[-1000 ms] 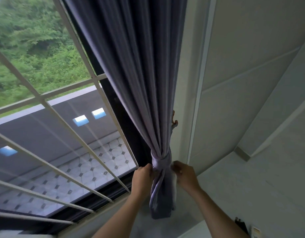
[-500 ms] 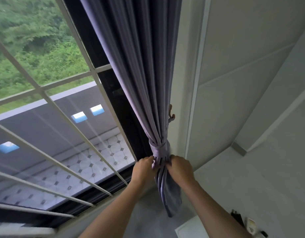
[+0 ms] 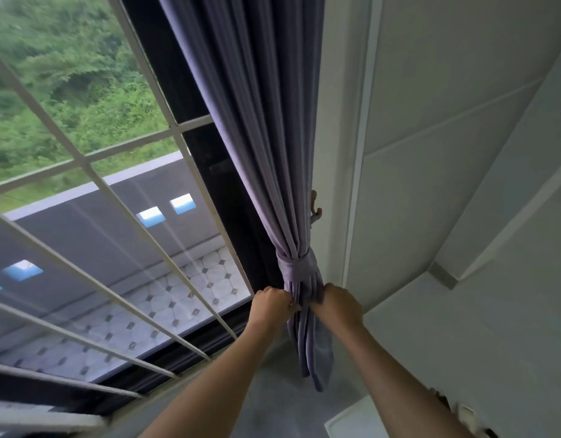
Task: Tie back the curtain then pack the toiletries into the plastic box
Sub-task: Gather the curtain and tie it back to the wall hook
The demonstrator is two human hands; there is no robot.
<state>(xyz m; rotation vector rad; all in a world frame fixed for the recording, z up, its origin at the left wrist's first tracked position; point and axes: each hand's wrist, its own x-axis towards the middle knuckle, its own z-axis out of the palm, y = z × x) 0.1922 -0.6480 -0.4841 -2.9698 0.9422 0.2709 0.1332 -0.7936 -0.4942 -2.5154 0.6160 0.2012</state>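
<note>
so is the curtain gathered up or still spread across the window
Gathered. The curtain is bunched beside the wall, cinched by a tie band, with the left hand and right hand gripping it just below.

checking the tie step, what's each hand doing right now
Left hand: closed, pinching the curtain folds just below the tie band.
Right hand: closed, gripping the same bunched curtain from the other side.
</note>
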